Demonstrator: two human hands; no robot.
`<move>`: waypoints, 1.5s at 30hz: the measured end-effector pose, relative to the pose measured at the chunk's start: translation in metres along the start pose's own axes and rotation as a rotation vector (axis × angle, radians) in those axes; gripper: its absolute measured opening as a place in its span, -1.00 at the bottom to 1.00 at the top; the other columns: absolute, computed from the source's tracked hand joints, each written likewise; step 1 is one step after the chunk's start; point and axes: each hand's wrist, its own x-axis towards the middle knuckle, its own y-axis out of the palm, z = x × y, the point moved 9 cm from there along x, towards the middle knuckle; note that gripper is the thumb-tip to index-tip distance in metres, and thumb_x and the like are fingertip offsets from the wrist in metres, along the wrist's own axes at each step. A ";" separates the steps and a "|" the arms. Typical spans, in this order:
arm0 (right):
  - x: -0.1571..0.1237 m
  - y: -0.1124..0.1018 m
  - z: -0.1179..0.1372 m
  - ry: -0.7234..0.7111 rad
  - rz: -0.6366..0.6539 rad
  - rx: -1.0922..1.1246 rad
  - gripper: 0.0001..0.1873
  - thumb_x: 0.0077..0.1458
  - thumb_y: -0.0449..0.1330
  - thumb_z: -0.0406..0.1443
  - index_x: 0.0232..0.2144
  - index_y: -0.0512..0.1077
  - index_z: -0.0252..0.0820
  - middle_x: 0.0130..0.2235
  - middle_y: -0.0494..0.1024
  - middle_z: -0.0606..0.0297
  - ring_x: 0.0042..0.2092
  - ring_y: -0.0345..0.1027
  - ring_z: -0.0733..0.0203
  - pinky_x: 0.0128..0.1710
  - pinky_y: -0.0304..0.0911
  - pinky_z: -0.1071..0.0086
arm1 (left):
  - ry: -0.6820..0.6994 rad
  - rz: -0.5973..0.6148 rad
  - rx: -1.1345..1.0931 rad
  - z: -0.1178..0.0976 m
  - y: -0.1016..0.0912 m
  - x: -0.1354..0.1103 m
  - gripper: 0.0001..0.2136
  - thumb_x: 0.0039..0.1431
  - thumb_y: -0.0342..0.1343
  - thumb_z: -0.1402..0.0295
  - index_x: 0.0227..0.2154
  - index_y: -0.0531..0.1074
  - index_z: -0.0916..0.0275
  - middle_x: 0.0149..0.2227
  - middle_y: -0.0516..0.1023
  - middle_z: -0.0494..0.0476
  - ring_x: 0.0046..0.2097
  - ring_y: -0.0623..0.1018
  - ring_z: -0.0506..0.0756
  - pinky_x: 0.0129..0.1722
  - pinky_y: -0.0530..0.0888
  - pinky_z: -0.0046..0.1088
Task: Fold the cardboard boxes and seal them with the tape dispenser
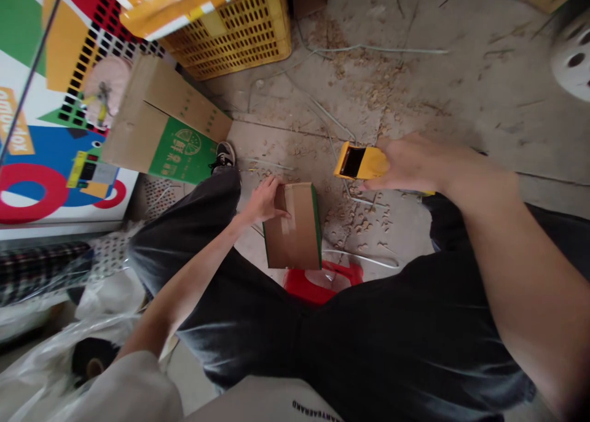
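Observation:
A small brown cardboard box with green sides sits between my knees, a strip of tape running down its top. My left hand holds the box by its far left corner, thumb lying on the top and fingers at the edge. In my right hand, to the right of the box and apart from it, is a yellow tape dispenser with a dark opening. The fingers on its far side are partly hidden. Part of a red plastic stool shows behind the box, close to my lap.
A larger brown and green carton stands at the left by my shoe. Behind it is a yellow plastic crate. Wood-coloured scraps and pale strips lie over the concrete floor. Plastic-wrapped rolls lie at lower left.

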 end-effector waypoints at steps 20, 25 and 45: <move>-0.005 -0.004 0.009 -0.039 0.012 -0.019 -0.33 -0.01 0.22 0.21 -0.07 0.45 -0.17 -0.20 0.57 0.03 -0.30 0.42 0.00 -0.45 0.01 0.29 | 0.113 0.117 -0.014 -0.036 -0.001 -0.007 -0.25 -0.16 0.51 0.08 0.13 0.41 0.15 0.09 0.54 0.24 0.10 0.55 0.32 0.10 0.45 -0.11; -0.003 -0.001 0.004 -0.030 0.005 -0.029 -0.31 -0.02 0.22 0.22 -0.09 0.47 -0.19 -0.20 0.57 0.02 -0.30 0.43 -0.01 -0.46 0.03 0.29 | 0.146 0.073 -0.091 -0.045 -0.003 -0.008 -0.47 -0.02 0.45 0.14 0.02 0.51 0.19 0.04 0.59 0.23 0.07 0.59 0.27 0.11 0.50 -0.17; -0.003 -0.002 0.003 0.000 -0.009 -0.008 -0.25 -0.05 0.25 0.24 -0.04 0.49 -0.19 -0.18 0.57 0.01 -0.24 0.45 -0.05 -0.37 0.13 0.26 | 0.106 0.016 -0.199 -0.068 -0.013 -0.014 -0.61 0.15 0.32 0.21 0.05 0.57 0.10 0.09 0.61 0.11 0.13 0.59 0.19 0.20 0.48 -0.21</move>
